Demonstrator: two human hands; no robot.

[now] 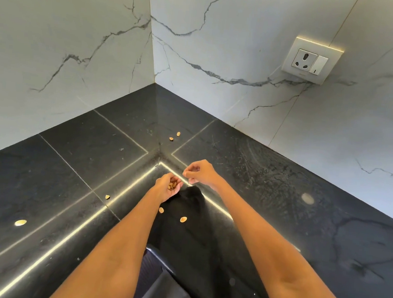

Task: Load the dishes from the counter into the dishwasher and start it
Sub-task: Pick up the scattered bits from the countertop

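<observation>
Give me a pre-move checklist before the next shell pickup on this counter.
1. Left hand cupped, holding collected shells: ok.
2. Right hand fingers free for a pinch: cannot tell; they are curled, anything between them is hidden.
3. Nearest loose shells on the counter unobstructed: ok.
4. Far pair near the corner visible: ok.
5. Dishes or dishwasher in view: not ok.

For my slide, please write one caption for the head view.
Left hand cups gathered shells while right hand pinches above the black counter; loose shells remain.
</observation>
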